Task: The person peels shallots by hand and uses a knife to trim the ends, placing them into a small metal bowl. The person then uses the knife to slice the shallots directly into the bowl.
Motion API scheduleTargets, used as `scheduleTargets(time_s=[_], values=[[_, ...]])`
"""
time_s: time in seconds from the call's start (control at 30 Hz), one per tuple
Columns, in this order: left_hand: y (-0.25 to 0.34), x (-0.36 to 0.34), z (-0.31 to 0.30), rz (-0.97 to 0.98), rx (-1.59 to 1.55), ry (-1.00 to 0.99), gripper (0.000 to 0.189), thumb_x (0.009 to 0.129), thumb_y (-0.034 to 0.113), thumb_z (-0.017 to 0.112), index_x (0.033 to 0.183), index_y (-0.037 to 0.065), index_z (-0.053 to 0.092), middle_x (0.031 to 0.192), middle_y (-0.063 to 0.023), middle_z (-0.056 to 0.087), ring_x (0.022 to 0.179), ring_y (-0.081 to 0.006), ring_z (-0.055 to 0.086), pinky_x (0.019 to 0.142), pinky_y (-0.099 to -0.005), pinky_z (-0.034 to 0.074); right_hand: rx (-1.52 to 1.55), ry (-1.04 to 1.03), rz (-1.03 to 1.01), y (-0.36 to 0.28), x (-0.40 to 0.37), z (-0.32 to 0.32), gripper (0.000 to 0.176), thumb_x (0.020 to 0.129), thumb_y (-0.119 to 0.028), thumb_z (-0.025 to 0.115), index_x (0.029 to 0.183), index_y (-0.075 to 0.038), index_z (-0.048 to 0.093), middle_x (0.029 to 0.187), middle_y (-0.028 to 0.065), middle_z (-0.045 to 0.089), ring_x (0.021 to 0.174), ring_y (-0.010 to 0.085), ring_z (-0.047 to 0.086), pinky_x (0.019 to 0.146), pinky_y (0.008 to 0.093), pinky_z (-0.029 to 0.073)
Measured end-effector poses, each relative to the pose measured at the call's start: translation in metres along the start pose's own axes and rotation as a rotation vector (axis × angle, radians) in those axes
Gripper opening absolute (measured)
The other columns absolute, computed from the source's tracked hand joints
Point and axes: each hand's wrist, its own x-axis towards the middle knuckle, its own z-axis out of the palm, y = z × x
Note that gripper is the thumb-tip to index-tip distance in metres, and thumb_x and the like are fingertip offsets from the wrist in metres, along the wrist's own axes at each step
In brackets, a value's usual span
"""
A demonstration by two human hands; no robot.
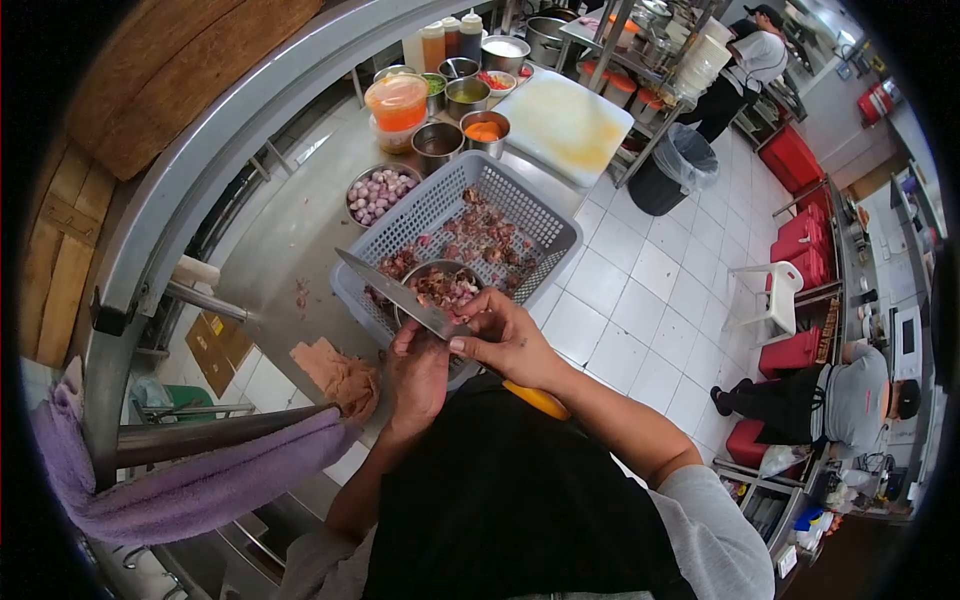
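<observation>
A wide knife blade slants over a round metal bowl of chopped purple-brown pieces. At the blade's near end, my right hand is closed on the knife, its thumb and fingertips pinched close together. My left hand is closed just below the blade, fingertips raised beside it; what it holds is too small to make out. The bowl stands inside a grey perforated basket with peelings scattered over its bottom. A yellow piece, perhaps the knife's handle, shows under my right forearm.
Behind the basket are a bowl of shallots, an orange tub, metal containers and a white cutting board. A crumpled brown cloth and a purple towel lie left. Two people are farther off at right.
</observation>
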Motion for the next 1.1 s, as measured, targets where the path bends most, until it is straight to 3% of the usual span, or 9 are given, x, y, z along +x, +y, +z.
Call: scheduleTargets(time_s=[0.1,0.2,0.33,0.53,0.77,0.87,0.93,1.1], values=[[0.002,0.001,0.001,-0.003,0.048,0.015,0.024,0.092,-0.001,0.061,0.116,-0.001,0.059,0.112,-0.012,0.066,0.105,-0.0225,0.063,0.098,-0.0376,0.048,0.16,-0.032,0.068,-0.008,0.003,-0.005,0.03,0.087,-0.013,0.076,0.104,-0.007,0.053,0.085,0.0006,0.058,0.074,0.0078,0.054,0.062,0.0222,0.044],[0.004,0.009,-0.004,-0.062,0.032,-0.02,0.023,0.092,-0.001,0.061,0.115,-0.001,0.059,0.109,-0.0115,0.066,0.102,-0.0225,0.063,0.093,-0.0381,0.05,0.429,-0.087,0.399,-0.015,0.005,-0.014,0.021,0.092,-0.025,0.069,0.099,-0.013,0.054,0.074,-0.0002,0.054,0.055,0.0088,0.049,0.043,0.0218,0.033],[0.004,0.012,-0.007,-0.128,-0.046,-0.048,0.022,0.093,0.0,0.061,0.114,-0.001,0.058,0.106,-0.0113,0.066,0.097,-0.0204,0.064,0.085,-0.0374,0.053,0.487,-0.082,0.478,-0.014,0.007,-0.016,0.02,0.092,-0.028,0.069,0.099,-0.016,0.054,0.074,-0.0008,0.052,0.053,0.0076,0.046,0.043,0.0193,0.031],[0.003,0.011,0.0,-0.024,0.193,0.025,0.023,0.092,0.001,0.061,0.114,-0.001,0.057,0.107,-0.0107,0.065,0.096,-0.0184,0.063,0.088,-0.0347,0.052,0.519,-0.075,0.473,-0.01,0.009,-0.017,0.023,0.093,-0.026,0.066,0.1,-0.012,0.051,0.076,0.0042,0.053,0.05,0.0112,0.042,0.042,0.0229,0.027],[0.002,0.018,-0.017,-0.048,0.105,0.01,0.022,0.093,0.002,0.06,0.115,0.001,0.055,0.11,-0.0108,0.064,0.098,-0.0201,0.062,0.092,-0.0357,0.05,0.572,-0.043,0.471,0.003,0.013,-0.036,0.019,0.093,-0.025,0.067,0.101,-0.015,0.053,0.077,0.0015,0.054,0.051,0.0097,0.046,0.042,0.0218,0.03],[0.01,0.024,-0.027,-0.058,0.152,-0.013,0.021,0.093,0.002,0.06,0.114,0.001,0.057,0.11,-0.0106,0.064,0.1,-0.0199,0.062,0.093,-0.036,0.05,0.412,-0.008,0.404,0.007,0.016,-0.043,0.023,0.092,-0.025,0.068,0.102,-0.011,0.053,0.077,0.0023,0.055,0.053,0.011,0.048,0.044,0.0236,0.032],[0.013,0.029,-0.029,0.029,0.454,-0.034,0.025,0.091,0.002,0.064,0.115,0.0,0.058,0.109,-0.0088,0.066,0.101,-0.0169,0.063,0.093,-0.0313,0.049,0.346,0.027,0.402,0.019,0.018,-0.043,0.025,0.092,-0.026,0.069,0.104,-0.011,0.053,0.077,0.0026,0.056,0.053,0.0112,0.049,0.045,0.0235,0.032],[0.015,0.038,-0.039,-0.099,0.219,-0.058,0.028,0.093,0.004,0.062,0.121,0.0,0.057,0.112,-0.0096,0.065,0.103,-0.0178,0.063,0.092,-0.0308,0.049,0.198,0.018,0.43,0.017,0.014,-0.041,0.039,0.091,-0.025,0.071,0.121,-0.008,0.051,0.078,0.0017,0.058,0.06,0.0095,0.053,0.052,0.0227,0.037]])
